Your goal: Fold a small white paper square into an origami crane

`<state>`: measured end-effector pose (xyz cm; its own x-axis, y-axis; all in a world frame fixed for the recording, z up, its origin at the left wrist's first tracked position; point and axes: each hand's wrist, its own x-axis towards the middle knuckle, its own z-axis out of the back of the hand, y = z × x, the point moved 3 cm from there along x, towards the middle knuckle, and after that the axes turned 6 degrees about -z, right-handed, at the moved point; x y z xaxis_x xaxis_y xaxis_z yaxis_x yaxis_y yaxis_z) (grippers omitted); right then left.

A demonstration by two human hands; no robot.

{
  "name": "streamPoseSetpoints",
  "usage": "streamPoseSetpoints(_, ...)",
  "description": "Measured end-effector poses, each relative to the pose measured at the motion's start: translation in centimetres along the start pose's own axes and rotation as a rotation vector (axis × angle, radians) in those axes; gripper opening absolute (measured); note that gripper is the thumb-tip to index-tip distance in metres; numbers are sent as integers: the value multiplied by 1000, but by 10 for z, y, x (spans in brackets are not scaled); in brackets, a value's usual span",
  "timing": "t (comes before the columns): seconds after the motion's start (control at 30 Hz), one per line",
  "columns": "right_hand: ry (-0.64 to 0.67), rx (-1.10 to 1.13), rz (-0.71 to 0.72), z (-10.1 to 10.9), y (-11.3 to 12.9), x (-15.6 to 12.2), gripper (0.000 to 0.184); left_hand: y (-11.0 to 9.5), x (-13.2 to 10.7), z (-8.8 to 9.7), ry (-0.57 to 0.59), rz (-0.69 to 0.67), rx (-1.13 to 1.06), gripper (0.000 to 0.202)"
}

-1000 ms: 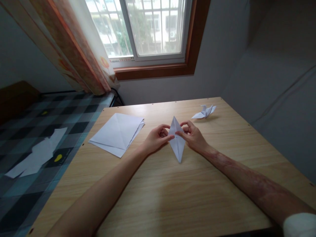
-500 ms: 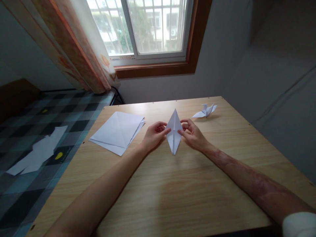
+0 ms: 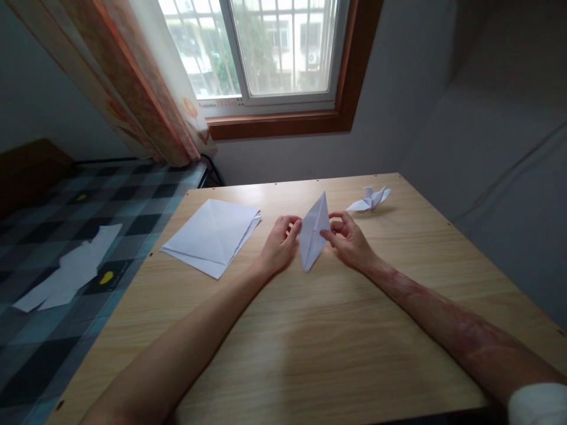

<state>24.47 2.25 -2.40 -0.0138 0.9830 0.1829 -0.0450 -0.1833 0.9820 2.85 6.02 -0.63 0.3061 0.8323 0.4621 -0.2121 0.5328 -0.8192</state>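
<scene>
A white paper folded into a narrow diamond point(image 3: 315, 233) stands tilted above the table, a crease running down its middle and its upper tip leaning right. My right hand point(image 3: 349, 239) pinches its right edge, thumb on the near face and fingers behind. At the left corner of the diamond, the closed thumb and fingertips of my left hand point(image 3: 281, 239) grip the edge; part of this contact is hidden. Behind my right hand sits a folded paper crane point(image 3: 370, 199) with spread wings.
Left of my hands lies a stack of creased paper sheets point(image 3: 212, 233) on the wooden table point(image 3: 283, 354). A checkered bed point(image 3: 35, 354) adjoins the table's left side, with cut paper scraps point(image 3: 77, 268) on it. Beyond the table are a curtain point(image 3: 146, 88) and a window point(image 3: 287, 53).
The folded paper has turned, its upper tip swinging right and its lower tip left. My left thumb has slid from its face to the left edge, while my right hand keeps its pinch.
</scene>
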Motion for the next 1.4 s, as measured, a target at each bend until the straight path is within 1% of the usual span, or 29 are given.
streamPoseSetpoints(0.07,-10,17,-5,0,-1,0,51,0,-1,2,-31,6,29,38)
streamPoseSetpoints(0.13,-13,39,-12,0,-1,0,52,0,-3,3,-16,63,-12,39)
streamPoseSetpoints(0.2,-1,55,-16,-1,-1,1,53,0,-5,0,57,120,-120,41)
streamPoseSetpoints(0.27,27,64,-19,-2,-1,1,52,-2,-6,-4,156,149,-218,43)
streamPoseSetpoints(0.33,59,72,-31,-3,-3,1,51,-3,-7,-7,238,159,-262,44)
streamPoseSetpoints(0.4,86,83,-52,-3,-6,1,51,-4,-7,-8,277,163,-277,45)
streamPoseSetpoints(0.57,137,114,-91,-4,-9,-1,53,-3,-7,-7,290,164,-266,46)
streamPoseSetpoints(0.7,203,106,-156,-6,-11,-3,54,-5,-7,-4,316,124,-200,45)
streamPoseSetpoints(0.77,234,105,-161,-7,-13,-4,52,-6,-7,-3,330,103,-180,44)
streamPoseSetpoints(0.83,243,84,-138,-8,-14,-4,49,-7,-7,-2,341,88,-163,44)
streamPoseSetpoints(0.87,227,57,-113,-7,-14,-3,48,-7,-6,-2,347,82,-159,44)
streamPoseSetpoints(1.0,76,-128,32,-3,-9,1,44,-7,-6,-2,359,77,-154,47)
streamPoseSetpoints(1.03,56,-158,53,-2,-7,2,43,-7,-6,-2,358,79,-155,47)
streamPoseSetpoints(1.1,83,-157,46,-2,-5,1,42,-8,-6,-2,354,81,-162,47)
streamPoseSetpoints(1.23,223,-57,-25,-6,-1,-2,38,-7,-6,-2,325,76,-159,44)
streamPoseSetpoints(1.3,234,-82,-11,-6,0,-2,34,-6,-7,-2,315,76,-161,42)
streamPoseSetpoints(1.4,199,-95,8,-5,-1,0,32,-4,-8,-4,313,104,-217,43)
